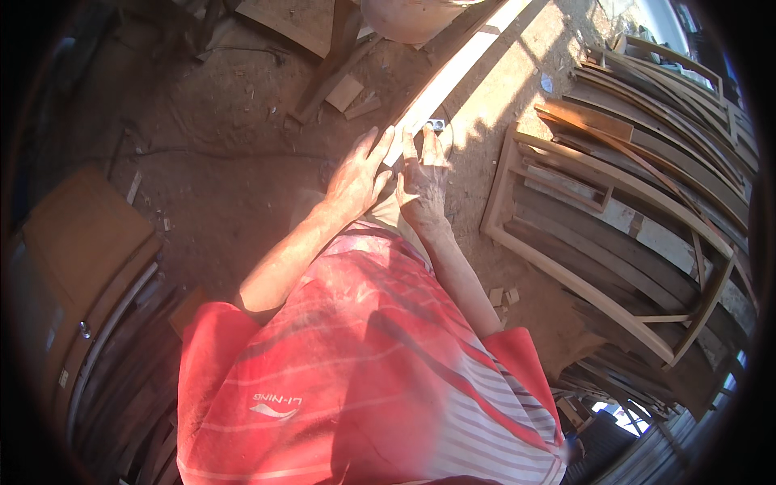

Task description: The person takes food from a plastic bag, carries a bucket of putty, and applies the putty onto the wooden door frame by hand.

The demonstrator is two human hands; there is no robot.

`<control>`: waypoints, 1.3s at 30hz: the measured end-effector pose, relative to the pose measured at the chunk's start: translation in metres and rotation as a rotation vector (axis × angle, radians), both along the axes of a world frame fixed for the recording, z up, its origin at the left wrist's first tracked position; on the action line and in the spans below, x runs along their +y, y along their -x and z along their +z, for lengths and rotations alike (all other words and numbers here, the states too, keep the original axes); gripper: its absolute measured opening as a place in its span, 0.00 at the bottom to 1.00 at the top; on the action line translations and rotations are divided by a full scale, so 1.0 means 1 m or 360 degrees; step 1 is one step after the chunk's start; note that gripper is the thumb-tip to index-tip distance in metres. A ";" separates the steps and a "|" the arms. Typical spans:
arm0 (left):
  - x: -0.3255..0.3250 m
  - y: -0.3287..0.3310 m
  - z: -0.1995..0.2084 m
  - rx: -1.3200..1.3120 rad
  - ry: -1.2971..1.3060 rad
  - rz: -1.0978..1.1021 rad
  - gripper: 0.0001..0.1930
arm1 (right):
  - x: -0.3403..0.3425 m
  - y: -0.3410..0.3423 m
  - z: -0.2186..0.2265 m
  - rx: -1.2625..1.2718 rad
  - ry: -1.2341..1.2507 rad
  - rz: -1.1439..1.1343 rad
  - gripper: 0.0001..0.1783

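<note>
A long, pale wooden plank (453, 77) runs away from me toward the upper right, its near end between my two hands. My left hand (354, 184) is closed on the left side of that end, fingers pointing forward along the edge and thumb bent in close. On the right side, my right hand (423, 187) grips the same end, index finger along the wood and thumb toward the left hand. Just past its fingertips is a small grey piece with two dark round openings (436, 125); I cannot tell its kind. The palms' undersides are hidden.
A pale bucket (408, 18) stands at the top, with wood offcuts (345, 93) near it. Wooden frames (582, 263) and stacked boards (671, 133) fill the right. A brown panel (89, 234) lies at left. A thin cable (190, 153) crosses the dirt floor.
</note>
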State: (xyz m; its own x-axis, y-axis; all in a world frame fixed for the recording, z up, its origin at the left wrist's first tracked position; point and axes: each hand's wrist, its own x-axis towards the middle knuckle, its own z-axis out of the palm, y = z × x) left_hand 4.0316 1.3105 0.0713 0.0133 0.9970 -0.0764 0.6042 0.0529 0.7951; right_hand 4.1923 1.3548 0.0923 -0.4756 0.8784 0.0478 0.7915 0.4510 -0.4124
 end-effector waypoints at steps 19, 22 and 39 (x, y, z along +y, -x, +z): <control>0.023 -0.010 -0.008 -0.0022 -0.0067 0.0017 0.46 | 0.062 -0.008 0.003 -0.0025 -0.0146 0.0078 0.38; 0.032 -0.010 -0.003 0.0011 0.0025 -0.0019 0.48 | 0.054 -0.017 -0.004 -0.0076 0.0038 0.0053 0.37; 0.031 -0.003 -0.007 -0.0202 -0.0018 -0.0043 0.47 | 0.026 -0.002 -0.004 0.0266 0.0108 0.0029 0.45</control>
State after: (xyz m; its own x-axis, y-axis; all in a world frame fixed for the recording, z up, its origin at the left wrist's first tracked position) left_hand 4.0350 1.3411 0.0639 0.0489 0.9969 -0.0614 0.4995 0.0288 0.8659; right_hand 4.1946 1.3805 0.0887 -0.4820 0.8735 0.0685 0.7013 0.4315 -0.5675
